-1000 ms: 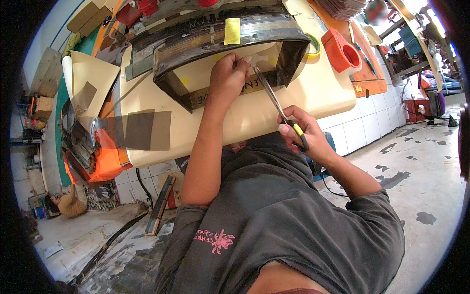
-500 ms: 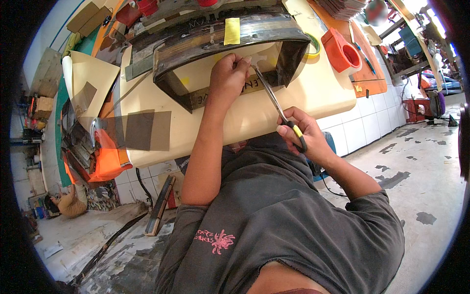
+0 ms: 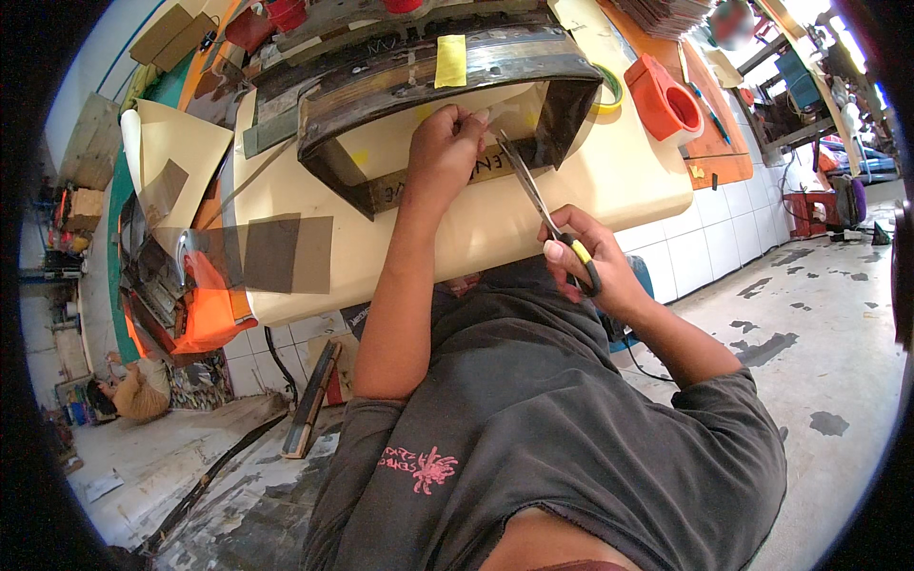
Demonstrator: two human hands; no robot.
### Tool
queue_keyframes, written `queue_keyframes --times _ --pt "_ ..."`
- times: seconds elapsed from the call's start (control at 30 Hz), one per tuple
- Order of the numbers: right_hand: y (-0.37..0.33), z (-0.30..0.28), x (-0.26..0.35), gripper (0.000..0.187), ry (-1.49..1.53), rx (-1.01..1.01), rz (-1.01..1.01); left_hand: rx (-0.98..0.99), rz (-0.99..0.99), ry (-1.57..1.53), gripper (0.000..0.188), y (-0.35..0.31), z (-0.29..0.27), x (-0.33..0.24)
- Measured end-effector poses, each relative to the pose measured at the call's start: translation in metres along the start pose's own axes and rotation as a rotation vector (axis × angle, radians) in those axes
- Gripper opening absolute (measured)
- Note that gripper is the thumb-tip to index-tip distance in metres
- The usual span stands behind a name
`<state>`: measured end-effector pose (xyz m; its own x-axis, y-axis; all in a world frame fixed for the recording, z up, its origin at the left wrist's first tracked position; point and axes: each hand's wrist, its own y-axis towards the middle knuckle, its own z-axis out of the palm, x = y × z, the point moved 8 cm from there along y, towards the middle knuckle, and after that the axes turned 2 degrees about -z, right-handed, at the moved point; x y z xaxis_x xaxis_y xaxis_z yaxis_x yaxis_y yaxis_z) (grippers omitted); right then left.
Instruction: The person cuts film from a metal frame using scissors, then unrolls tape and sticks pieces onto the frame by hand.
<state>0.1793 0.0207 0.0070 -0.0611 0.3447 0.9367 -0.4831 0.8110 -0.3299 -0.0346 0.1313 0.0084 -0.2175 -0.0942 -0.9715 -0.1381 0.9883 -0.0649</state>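
In my right hand (image 3: 592,262) are scissors (image 3: 533,190) with black and yellow handles. Their long blades point up and left, slightly parted, the tips just short of my left fingertips. My left hand (image 3: 449,143) is closed in a pinch at the opening of a dark box-like frame (image 3: 333,119). A thin, see-through piece of film (image 3: 517,112) appears to run from that pinch into the frame; its edges are hard to make out. The frame lies on its side, a yellow strip of tape (image 3: 450,61) stuck on its upper face.
Cream sheeting (image 3: 638,181) covers the table under the frame. To the right stand an orange tape dispenser (image 3: 662,100) and a yellow tape roll (image 3: 607,90). Dark translucent sheets (image 3: 286,254) overhang the front left edge. A person (image 3: 143,390) is low at the far left.
The scissors and my right hand have shifted slightly right, and the blade tips sit a little farther from my left fingers. My left hand has stayed in place.
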Motion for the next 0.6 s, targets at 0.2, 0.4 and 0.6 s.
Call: queue_keyframes --times 0.2,0.4,0.6 --pt "0.0016 0.0034 0.0029 0.042 0.015 0.013 -0.003 -0.003 -0.007 -0.021 0.037 -0.0027 0.001 -0.0034" --pt "-0.0007 0.0043 -0.003 0.043 0.032 0.025 0.011 0.002 -0.013 -0.028 0.037 -0.0017 0.0014 -0.0024" --pt "-0.0011 0.0061 0.0014 0.042 0.023 0.027 0.01 0.01 0.006 -0.027 0.036 -0.0015 0.0014 -0.0018"
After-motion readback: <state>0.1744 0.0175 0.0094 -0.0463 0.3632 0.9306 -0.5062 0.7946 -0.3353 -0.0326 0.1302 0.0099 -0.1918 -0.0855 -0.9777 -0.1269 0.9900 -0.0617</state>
